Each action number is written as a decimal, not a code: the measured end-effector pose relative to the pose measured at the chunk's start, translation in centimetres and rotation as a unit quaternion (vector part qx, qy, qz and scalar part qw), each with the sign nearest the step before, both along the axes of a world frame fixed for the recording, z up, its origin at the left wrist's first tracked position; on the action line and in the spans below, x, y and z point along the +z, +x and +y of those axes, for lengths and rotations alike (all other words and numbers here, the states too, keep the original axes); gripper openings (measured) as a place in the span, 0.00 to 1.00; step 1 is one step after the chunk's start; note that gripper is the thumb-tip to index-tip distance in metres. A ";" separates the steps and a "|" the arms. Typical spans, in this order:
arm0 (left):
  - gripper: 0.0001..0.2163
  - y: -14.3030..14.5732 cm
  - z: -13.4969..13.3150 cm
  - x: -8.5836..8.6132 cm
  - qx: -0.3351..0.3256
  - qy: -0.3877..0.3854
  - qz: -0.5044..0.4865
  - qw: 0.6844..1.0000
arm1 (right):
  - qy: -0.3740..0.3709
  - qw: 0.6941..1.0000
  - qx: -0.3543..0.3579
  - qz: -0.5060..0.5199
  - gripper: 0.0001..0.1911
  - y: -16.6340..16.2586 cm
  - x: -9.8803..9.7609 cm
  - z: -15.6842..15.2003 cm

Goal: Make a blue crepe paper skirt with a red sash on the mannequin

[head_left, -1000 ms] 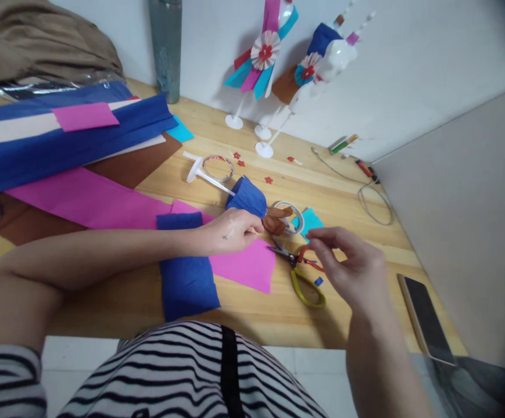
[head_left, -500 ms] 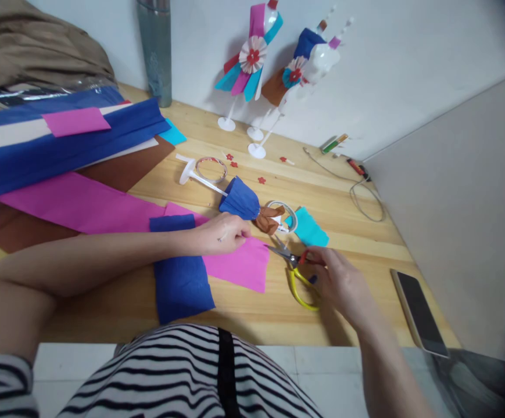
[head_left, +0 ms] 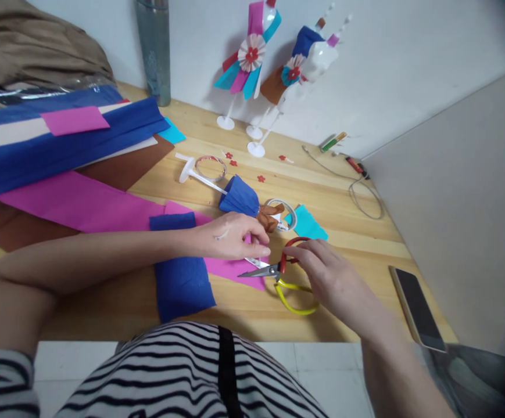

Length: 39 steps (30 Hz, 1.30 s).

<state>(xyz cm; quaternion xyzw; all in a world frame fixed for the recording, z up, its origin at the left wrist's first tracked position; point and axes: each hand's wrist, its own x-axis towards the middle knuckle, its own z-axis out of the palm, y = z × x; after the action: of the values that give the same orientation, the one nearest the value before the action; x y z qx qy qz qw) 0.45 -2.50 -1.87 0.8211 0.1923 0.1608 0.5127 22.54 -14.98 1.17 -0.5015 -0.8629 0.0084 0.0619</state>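
My right hand (head_left: 330,273) grips the red handle of a pair of scissors (head_left: 273,270), whose yellow handle hangs free below. The scissor blades are parted and point left across the end of a pink crepe paper strip (head_left: 230,268). Just above the blades is my left hand (head_left: 239,235), palm down, thumb and forefinger slightly apart over the pink paper. Its other fingers are partly hidden. Under my left wrist lies a blue crepe paper piece (head_left: 182,284). Beyond the hand rests a small stand dressed in a blue paper skirt (head_left: 239,196) with a brown paper bow (head_left: 270,216).
A roll of tape (head_left: 287,213) and a turquoise paper piece (head_left: 308,223) lie behind the scissors. Dressed stands (head_left: 252,58) and a bottle (head_left: 154,52) line the wall. Paper sheets (head_left: 73,154) cover the left; a phone (head_left: 416,307) lies right, below a cable (head_left: 368,197).
The scissors have moved left and turned, their blades now over the pink paper near my left hand. My left hand's fingers have loosened from a closed pose and reach slightly right.
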 end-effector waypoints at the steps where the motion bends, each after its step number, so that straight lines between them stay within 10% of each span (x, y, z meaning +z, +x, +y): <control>1: 0.06 0.0 0.0 0.1 -0.007 0.013 0.011 1.000 | -0.007 1.000 0.008 -0.004 0.23 -0.3 0.2 0.2; 11: 0.09 -0.1 0.2 0.0 -0.009 0.043 0.037 0.998 | -0.005 1.000 0.015 -0.005 0.20 -0.2 0.1 0.7; 18: 0.08 0.1 1.0 0.3 0.090 -0.064 -0.003 0.994 | -0.048 0.999 0.003 0.001 0.26 2.7 -0.3 0.7; 25: 0.09 0.5 1.0 0.3 0.141 -0.169 -0.041 0.975 | -0.012 0.988 -0.086 0.127 0.10 3.8 -1.8 1.6; 34: 0.06 0.1 0.7 0.2 0.169 -0.131 -0.137 0.967 | -0.214 0.756 -0.234 0.572 0.18 -5.6 -2.2 4.5; 39: 0.07 -0.2 1.0 0.3 0.184 -0.112 -0.135 0.967 | -0.205 0.740 -0.264 0.583 0.17 -5.0 -2.2 4.3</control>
<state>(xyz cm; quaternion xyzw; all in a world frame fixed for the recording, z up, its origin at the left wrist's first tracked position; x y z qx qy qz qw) 0.27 -1.51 -1.53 0.6799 0.2860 0.3388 0.5841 17.56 -10.71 -1.06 -0.6070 -0.4682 0.4592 0.4488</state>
